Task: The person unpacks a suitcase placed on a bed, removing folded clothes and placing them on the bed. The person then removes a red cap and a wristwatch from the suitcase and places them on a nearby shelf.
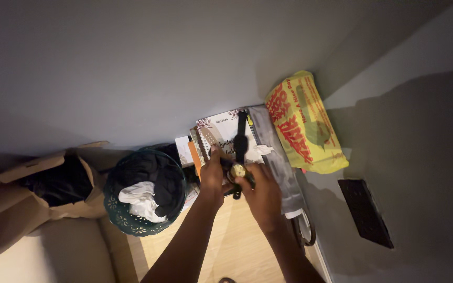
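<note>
While both hands [237, 181] pinch it, black-strapped wristwatch [238, 162], round gold case, strap upright over spiral notebook [221, 133].

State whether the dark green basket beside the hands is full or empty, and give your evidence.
Full: the dark green basket holds dark clothes and white cloth piled up to its rim.

Both forearms are bare, with no sleeve visible up to the picture's lower edge. The left hand [213, 175] and the right hand [260, 194] wear no gloves; rings or bracelets cannot be made out.
</note>
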